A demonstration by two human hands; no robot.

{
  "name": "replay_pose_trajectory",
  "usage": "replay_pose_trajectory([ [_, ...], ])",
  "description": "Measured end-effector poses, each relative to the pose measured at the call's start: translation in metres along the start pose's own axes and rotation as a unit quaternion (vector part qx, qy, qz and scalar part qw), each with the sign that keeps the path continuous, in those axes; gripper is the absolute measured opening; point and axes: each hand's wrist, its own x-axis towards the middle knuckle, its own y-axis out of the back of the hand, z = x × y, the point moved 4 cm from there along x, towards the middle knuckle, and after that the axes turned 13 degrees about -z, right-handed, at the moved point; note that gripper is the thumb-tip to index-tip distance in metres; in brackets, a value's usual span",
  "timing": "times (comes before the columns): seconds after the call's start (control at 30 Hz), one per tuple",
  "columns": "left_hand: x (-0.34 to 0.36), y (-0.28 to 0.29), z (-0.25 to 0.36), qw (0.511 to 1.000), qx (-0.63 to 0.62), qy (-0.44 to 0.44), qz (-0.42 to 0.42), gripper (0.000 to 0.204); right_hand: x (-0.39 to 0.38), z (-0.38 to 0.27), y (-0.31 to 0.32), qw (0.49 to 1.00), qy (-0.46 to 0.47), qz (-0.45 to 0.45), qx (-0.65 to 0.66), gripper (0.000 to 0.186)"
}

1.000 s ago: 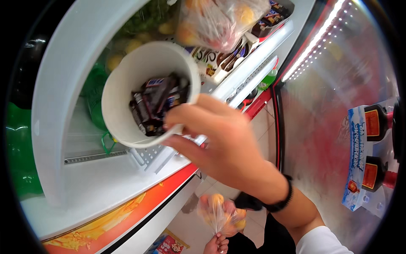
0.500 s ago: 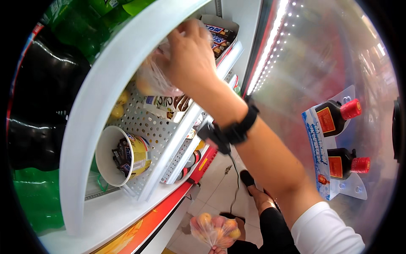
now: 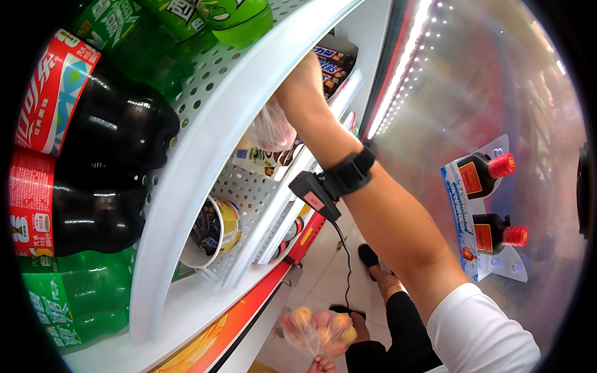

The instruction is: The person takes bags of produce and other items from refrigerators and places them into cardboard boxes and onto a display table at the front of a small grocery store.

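Observation:
My right hand [image 3: 301, 78] reaches into the glass-door fridge beneath the curved white upper shelf rim. That rim hides its fingers, so their grip does not show. Against the hand lies a clear plastic bag [image 3: 272, 127] with pinkish contents, partly covered by the rim. On my right wrist is a black strap [image 3: 351, 174] carrying a small black device with a cable. Low in the picture, my left hand [image 3: 321, 365] is closed on the gathered neck of a clear plastic bag of yellow and red round fruit [image 3: 320, 329], held above the floor.
Dark soda bottles [image 3: 118, 124] and green bottles [image 3: 81, 298] lie on the upper shelf. A tub of wrapped bars [image 3: 233, 227] stands below, and a box of chocolate bars [image 3: 336, 59] is at the back. On the open door [image 3: 410, 205] hangs a rack with two small dark bottles [image 3: 491, 233].
My right hand has gone further behind the shelf rim, hiding the fingers that showed at the bag. The view has shifted, showing more upper-shelf bottles. My left hand still holds its bag.

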Motion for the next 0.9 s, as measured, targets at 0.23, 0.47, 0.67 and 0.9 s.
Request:
replay_pose_trajectory([
  [0.23,-0.022,0.015,0.002,0.996,0.081,-0.039,0.027,0.011,-0.068,-0.012,0.024,0.919,-0.068,-0.007,0.389,0.022],
  [0.47,-0.075,0.043,-0.009,0.968,0.074,-0.001,-0.238,0.015,-0.202,-0.089,0.05,0.921,-0.161,-0.025,0.354,0.018],
  [0.67,-0.136,0.042,-0.018,0.996,0.05,-0.057,-0.05,0.02,-0.323,-0.123,0.083,0.946,-0.263,-0.072,0.176,0.017],
  [0.9,-0.207,0.056,-0.013,0.968,0.206,-0.124,-0.067,0.019,-0.449,-0.183,0.078,0.922,-0.311,-0.214,0.084,0.019],
])
